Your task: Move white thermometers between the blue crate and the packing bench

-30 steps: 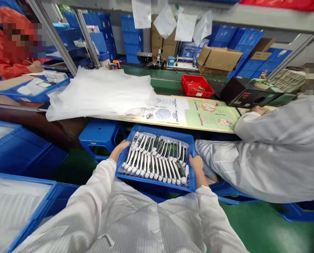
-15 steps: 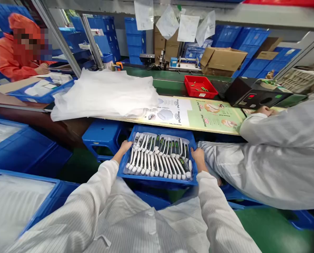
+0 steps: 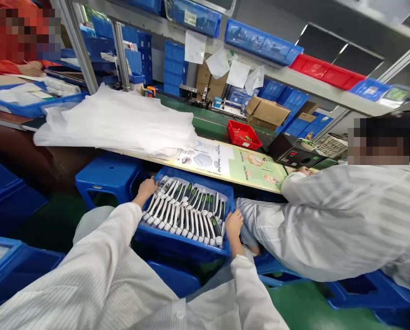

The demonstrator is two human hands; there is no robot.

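Observation:
In front of my lap is a blue plastic bin (image 3: 191, 243), packed with two rows of white-and-black handheld devices (image 3: 177, 220), some with green marks. Their exact kind I cannot make out. Clear plastic lines the bin around them. My left hand (image 3: 147, 188) is closed on the bin's left rim near the far corner. On the opposite side, my right hand (image 3: 234, 223) grips the right rim, fingers curled over it. The bin sits just below the near edge of the workbench.
White foam sheets (image 3: 118, 123) lie piled on the bench beside a printed mouse-pad board (image 3: 221, 160). Behind are a red tray (image 3: 244, 135) and a black machine (image 3: 294, 149). A blue stool (image 3: 108, 176) stands left. A co-worker (image 3: 328, 220) sits close on my right.
My view has swung and tilted, so the bin and both hands appear further left and slanted. Both hands keep hold of the bin's rims.

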